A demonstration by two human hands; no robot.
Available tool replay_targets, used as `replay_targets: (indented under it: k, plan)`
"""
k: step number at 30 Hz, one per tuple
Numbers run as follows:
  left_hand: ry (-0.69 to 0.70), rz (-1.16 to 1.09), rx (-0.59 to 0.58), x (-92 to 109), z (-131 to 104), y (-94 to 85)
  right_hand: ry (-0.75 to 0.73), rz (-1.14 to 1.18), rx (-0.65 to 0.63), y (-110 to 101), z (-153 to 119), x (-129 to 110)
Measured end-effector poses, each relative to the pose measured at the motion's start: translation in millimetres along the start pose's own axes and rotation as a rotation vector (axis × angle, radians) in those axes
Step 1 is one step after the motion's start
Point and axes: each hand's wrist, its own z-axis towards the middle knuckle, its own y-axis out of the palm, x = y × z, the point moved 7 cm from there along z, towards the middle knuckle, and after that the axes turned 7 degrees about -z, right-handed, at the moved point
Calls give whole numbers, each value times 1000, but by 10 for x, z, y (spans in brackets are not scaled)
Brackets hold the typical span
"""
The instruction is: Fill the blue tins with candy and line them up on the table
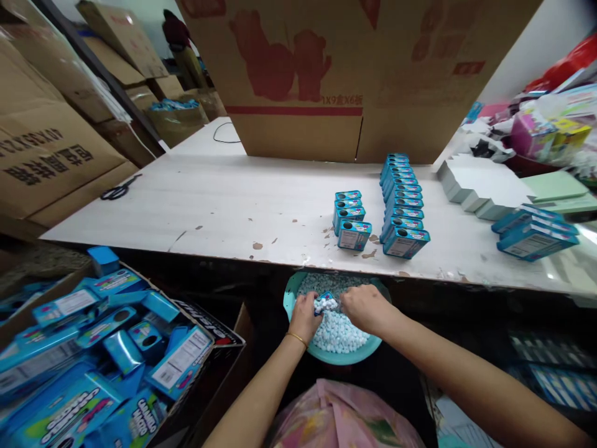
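Observation:
A turquoise basin (336,356) full of small white and pale blue pellets (339,333) sits below the table edge. Over it, my left hand (305,316) grips a small blue candy box (328,295), its fingers wrapped round the side. White pellets are heaped at the box's opening. My right hand (366,306) is just to the right of the box, above the pellets, with its fingers bent closed. Whatever those fingers hold, if anything, is hidden.
Blue boxes stand in a short row (354,235) and a longer row (405,241) on the white table (224,205). More lie at the right (536,239). A carton (233,348) of loose blue boxes is at left. Scissors (120,188) and a large carton (298,124) are on the table.

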Motion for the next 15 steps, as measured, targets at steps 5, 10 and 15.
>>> replay_targets:
  k: [5, 10, 15]
  plan:
    - [-16, -29, 8, -28, -7, -3, -63, -51, 84, 14, 27, -135]
    - [-25, -121, 10, -79, -66, 13, -69, -67, 76, 139, 79, -176]
    - [-74, -248, 16, -221, -51, 82, -65, 1, 207, 473, 80, 186]
